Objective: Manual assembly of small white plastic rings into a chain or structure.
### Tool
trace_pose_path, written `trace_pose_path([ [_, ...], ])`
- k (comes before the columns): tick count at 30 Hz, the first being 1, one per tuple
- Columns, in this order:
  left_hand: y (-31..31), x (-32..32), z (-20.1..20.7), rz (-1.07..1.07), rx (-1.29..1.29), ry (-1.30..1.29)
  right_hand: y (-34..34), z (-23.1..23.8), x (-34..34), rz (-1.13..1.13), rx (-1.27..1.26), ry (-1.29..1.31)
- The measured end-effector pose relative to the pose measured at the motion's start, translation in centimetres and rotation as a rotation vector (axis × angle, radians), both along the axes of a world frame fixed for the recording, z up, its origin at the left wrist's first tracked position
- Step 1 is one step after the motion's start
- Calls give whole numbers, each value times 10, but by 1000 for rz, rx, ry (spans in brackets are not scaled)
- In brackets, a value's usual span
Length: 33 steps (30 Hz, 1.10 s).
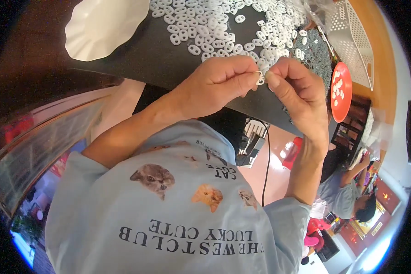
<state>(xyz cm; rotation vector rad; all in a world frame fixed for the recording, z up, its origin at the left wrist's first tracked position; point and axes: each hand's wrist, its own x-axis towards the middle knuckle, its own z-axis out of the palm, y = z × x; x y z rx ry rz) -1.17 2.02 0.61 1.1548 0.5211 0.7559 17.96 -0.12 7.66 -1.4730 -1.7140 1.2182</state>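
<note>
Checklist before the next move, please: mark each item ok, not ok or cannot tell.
1. Small white piece secured by the left hand: ok, pinched at the fingertips.
2. Right hand gripping it too: cannot tell, fingertips close but contact unclear.
3. White two-hole ovals on the dark table ahead: ok, many lie loose.
4. Red dish off to the right: ok, white bits inside.
5. Dark grey heap free of white pieces: not ok, some lie at its edge.
</note>
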Motion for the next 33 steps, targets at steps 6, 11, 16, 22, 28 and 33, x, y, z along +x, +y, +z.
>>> trace_pose_path([
  [6, 0, -8, -8, -52, 1, -13, 4, 0, -8, 4, -30, -3],
  [11, 1, -12, -11, -54, 39, -42, 7, 3, -14, 73, -60, -40],
  [16, -1, -15, -11, -54, -13, -34, 8, 1, -19, 77, -62, -48],
  [22, 1, -16, -12, -28, -73, -73, 8, -1, -23, 25, -86, -3],
  [28, 3, -16, -16, -57, -82, -98, 10, -3, -21, 33, -85, 8],
  [33, 5, -18, -17, -82, -140, -113, 13, -2, -21, 36, -117, 5],
])
